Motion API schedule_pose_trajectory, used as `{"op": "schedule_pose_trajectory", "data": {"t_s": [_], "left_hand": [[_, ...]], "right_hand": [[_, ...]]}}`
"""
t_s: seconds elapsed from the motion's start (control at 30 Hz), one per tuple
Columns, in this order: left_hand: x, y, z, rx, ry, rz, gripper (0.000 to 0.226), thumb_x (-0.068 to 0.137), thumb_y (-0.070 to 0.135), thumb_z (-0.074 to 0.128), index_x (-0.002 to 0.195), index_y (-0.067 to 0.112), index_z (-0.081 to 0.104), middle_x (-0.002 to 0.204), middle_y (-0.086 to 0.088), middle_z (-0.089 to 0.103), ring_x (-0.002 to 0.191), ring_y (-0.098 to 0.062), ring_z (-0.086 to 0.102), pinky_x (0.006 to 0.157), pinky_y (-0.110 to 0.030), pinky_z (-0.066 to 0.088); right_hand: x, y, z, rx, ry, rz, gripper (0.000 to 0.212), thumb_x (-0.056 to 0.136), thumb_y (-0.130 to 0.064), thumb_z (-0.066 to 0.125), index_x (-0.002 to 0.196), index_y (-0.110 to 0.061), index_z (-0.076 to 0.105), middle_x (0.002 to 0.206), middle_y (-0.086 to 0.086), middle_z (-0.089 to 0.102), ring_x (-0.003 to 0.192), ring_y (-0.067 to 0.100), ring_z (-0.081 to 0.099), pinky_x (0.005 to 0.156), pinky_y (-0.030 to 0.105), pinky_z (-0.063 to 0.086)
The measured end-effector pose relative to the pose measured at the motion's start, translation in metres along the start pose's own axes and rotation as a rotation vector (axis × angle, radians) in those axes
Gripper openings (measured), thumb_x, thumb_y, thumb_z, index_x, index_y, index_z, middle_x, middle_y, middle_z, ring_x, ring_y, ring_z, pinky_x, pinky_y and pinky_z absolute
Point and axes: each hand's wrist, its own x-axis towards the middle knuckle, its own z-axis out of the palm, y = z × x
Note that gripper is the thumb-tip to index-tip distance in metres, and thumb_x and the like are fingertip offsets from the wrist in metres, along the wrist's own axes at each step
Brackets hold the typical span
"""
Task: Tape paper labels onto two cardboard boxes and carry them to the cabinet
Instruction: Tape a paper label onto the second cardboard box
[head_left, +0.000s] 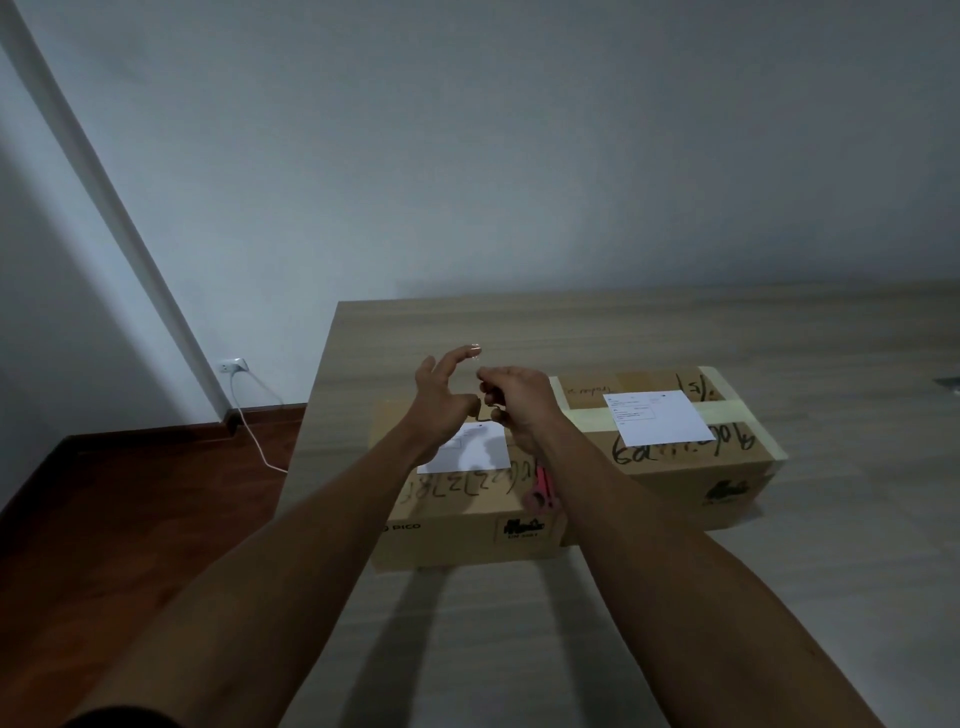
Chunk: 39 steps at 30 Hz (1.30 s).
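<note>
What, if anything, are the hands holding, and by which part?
Cannot be told: right hand is curled as if pinching something unseen; left hand spreads open, holding nothing visible.

Home room: wood floor (130, 519), wall socket (232, 365) (cable plugged in).

The near cardboard box (457, 525) carries the printed brand "PICO" on its front face at about 7 o'clock, beside a dark logo sticker too blurred to read. Handwritten marker scrawl crosses both box tops, and the far box's paper label (660, 423) at 3 o'clock bears print too small to read.
</note>
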Motion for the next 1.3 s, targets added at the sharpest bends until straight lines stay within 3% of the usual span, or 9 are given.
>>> {"op": "schedule_pose_trajectory", "data": {"t_s": [0.07, 0.13, 0.27, 0.43, 0.63, 0.93, 1.03, 1.13, 1.3], "left_hand": [[-0.002, -0.005, -0.001, 0.08, 0.008, 0.003, 0.081, 0.08, -0.01, 0.058, 0.137, 0.048, 0.05, 0.168, -0.008, -0.005, 0.153, -0.035, 0.019, 0.082, -0.021, 0.049], [-0.007, -0.009, -0.001, 0.259, 0.063, 0.024, 0.08, 0.082, -0.004, 0.058, 0.139, 0.052, 0.046, 0.168, -0.005, -0.011, 0.151, -0.035, 0.026, 0.094, -0.042, 0.053], [-0.011, -0.019, 0.005, 0.653, 0.191, 0.016, 0.084, 0.082, 0.014, 0.067, 0.15, 0.05, 0.033, 0.17, -0.006, -0.015, 0.146, -0.029, 0.035, 0.113, -0.053, 0.029], [-0.002, -0.026, 0.004, 0.407, 0.268, -0.137, 0.052, 0.091, 0.04, 0.069, 0.14, 0.027, 0.054, 0.17, -0.002, -0.003, 0.141, -0.03, 0.045, 0.116, -0.05, 0.026], [0.006, -0.025, 0.008, 0.069, 0.229, -0.003, 0.031, 0.082, 0.059, 0.076, 0.097, 0.032, 0.076, 0.169, 0.005, 0.01, 0.148, -0.014, 0.03, 0.12, -0.057, 0.026], [0.018, -0.031, 0.022, 0.119, 0.247, -0.005, 0.014, 0.089, 0.038, 0.078, 0.079, 0.031, 0.072, 0.164, -0.008, 0.027, 0.153, -0.017, 0.022, 0.12, -0.054, 0.026], [0.024, -0.037, 0.03, 0.118, 0.244, -0.057, 0.014, 0.091, 0.035, 0.076, 0.087, 0.022, 0.077, 0.151, -0.011, 0.04, 0.144, -0.023, 0.037, 0.116, -0.051, 0.034], [0.033, -0.046, 0.036, 0.127, 0.273, -0.081, 0.018, 0.09, 0.029, 0.077, 0.092, 0.011, 0.082, 0.121, -0.012, 0.069, 0.115, -0.027, 0.064, 0.103, -0.051, 0.048], [0.045, -0.061, 0.045, 0.179, 0.299, -0.163, 0.016, 0.088, 0.025, 0.08, 0.091, 0.01, 0.084, 0.091, -0.006, 0.079, 0.093, -0.027, 0.073, 0.093, -0.052, 0.054]], "right_hand": [[0.002, -0.002, -0.003, -0.07, -0.012, -0.02, 0.012, 0.09, -0.017, 0.073, 0.086, -0.005, 0.074, 0.07, 0.004, 0.066, 0.06, 0.014, 0.055, 0.051, 0.027, 0.043], [0.004, -0.006, -0.009, -0.176, -0.02, -0.05, 0.016, 0.088, -0.02, 0.076, 0.088, -0.004, 0.075, 0.071, 0.002, 0.068, 0.059, 0.012, 0.057, 0.051, 0.025, 0.043], [0.011, -0.019, -0.02, -0.41, -0.066, -0.131, 0.012, 0.088, -0.017, 0.076, 0.079, -0.009, 0.075, 0.069, 0.0, 0.069, 0.056, 0.01, 0.055, 0.046, 0.018, 0.044], [0.02, -0.03, -0.034, -0.62, -0.14, -0.183, 0.016, 0.09, -0.011, 0.074, 0.077, -0.002, 0.072, 0.078, 0.007, 0.071, 0.067, 0.02, 0.055, 0.06, 0.029, 0.048], [0.03, -0.032, -0.043, -0.74, -0.223, -0.247, 0.027, 0.089, -0.012, 0.074, 0.084, 0.014, 0.067, 0.072, 0.012, 0.062, 0.063, 0.018, 0.052, 0.047, 0.013, 0.045], [0.05, -0.025, -0.05, -0.793, -0.279, -0.21, 0.017, 0.084, -0.008, 0.076, 0.069, -0.003, 0.071, 0.066, -0.001, 0.068, 0.051, -0.006, 0.06, 0.05, 0.012, 0.046], [0.06, -0.021, -0.055, -0.837, -0.283, -0.167, 0.02, 0.086, -0.011, 0.076, 0.071, 0.002, 0.071, 0.07, 0.005, 0.07, 0.054, 0.003, 0.062, 0.053, 0.016, 0.047], [0.069, -0.016, -0.056, -0.855, -0.314, -0.086, 0.028, 0.09, -0.013, 0.073, 0.084, 0.014, 0.069, 0.07, 0.016, 0.062, 0.055, 0.017, 0.054, 0.053, 0.022, 0.046], [0.086, -0.009, -0.055, -0.936, -0.339, -0.028, 0.037, 0.088, -0.011, 0.075, 0.059, -0.004, 0.052, 0.052, 0.008, 0.038, 0.042, 0.017, 0.033, 0.054, 0.03, 0.035]]}}
